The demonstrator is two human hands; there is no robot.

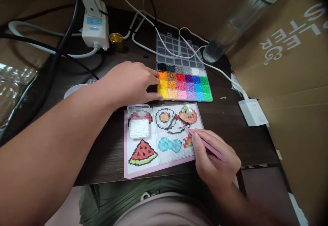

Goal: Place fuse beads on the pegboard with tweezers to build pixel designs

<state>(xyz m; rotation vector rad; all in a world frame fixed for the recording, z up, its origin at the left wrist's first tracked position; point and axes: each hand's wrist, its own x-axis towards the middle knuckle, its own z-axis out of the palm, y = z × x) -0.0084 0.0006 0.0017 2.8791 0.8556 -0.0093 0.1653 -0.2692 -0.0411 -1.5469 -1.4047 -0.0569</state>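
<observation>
My right hand (217, 157) pinches pink tweezers (211, 148), their tips over the clear pegboard (176, 156). Around the tips, a black bead outline (176, 131) crosses the board. Also on it are a fried egg bead figure (164, 117), an orange one with a green top (188, 116) and a light-blue bow shape (170, 145). My left hand (135, 84) grips the left edge of the bead box (184, 99), thumb at its front corner and fingers along its side. Many colours of tiny beads fill its compartments. A small clear case of white beads (139, 128) stands open on the pattern sheet (130, 171).
At the back left are a white power strip (95, 31) and a small gold cup (116, 41). A clear bottle (228, 36) stands behind the box lid. White cable (217, 67) runs over the lid to a charger (253, 112). Cardboard walls (294, 89) surround the dark table (102, 157).
</observation>
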